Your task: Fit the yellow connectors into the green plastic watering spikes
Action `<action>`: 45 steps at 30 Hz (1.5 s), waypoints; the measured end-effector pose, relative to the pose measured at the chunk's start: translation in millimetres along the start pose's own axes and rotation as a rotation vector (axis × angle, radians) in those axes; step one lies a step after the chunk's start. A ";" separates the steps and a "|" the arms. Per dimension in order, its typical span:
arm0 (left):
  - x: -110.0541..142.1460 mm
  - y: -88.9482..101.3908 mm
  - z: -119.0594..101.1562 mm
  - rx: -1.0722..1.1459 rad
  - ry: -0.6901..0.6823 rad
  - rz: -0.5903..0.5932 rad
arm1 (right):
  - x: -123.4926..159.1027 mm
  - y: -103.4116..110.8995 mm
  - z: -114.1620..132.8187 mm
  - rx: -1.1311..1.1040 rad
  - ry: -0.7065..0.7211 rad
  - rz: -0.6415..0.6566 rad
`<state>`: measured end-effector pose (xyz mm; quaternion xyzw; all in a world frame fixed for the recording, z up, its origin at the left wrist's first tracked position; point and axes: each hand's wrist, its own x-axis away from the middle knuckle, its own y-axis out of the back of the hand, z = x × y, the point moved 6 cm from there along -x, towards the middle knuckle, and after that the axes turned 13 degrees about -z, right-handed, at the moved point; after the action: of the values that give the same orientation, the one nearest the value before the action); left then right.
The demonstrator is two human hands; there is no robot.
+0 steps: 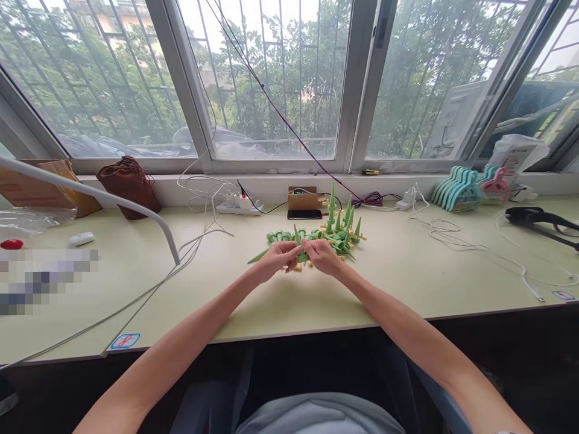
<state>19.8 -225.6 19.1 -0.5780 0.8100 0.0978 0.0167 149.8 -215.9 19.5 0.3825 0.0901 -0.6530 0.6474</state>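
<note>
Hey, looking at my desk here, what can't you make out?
All in the head view:
- Lower part of the green spike: covered by the fingers of the left hand and right hand.
- Heaped green pieces: partly hidden behind the hands.
- Whatever lies under the pixelated patch: blurred out.
- Black object: cut by the right edge.

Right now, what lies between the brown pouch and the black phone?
The head view shows a white power strip, white cables and a black cable between the pouch and phone.

left hand (279,257) and right hand (324,255) pinch a green spike (297,234) near green pieces (342,242) on a table (289,307).
</note>
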 end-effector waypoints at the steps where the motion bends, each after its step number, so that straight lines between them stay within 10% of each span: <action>1: 0.2 -1.2 1.7 0.058 0.047 0.043 | 0.6 -0.1 1.5 0.006 0.018 0.003; 26: -2.2 -2.0 -8.6 -0.022 -0.172 -0.173 | -1.6 -3.2 -8.1 -0.198 -0.232 -0.049; 45: -10.9 7.7 13.2 0.113 -0.087 -0.054 | 3.2 -0.7 9.2 0.183 0.051 0.006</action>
<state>15.0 -210.7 8.7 -0.5929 0.7969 0.0763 0.0872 146.0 -224.0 23.6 0.4568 0.0455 -0.6467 0.6091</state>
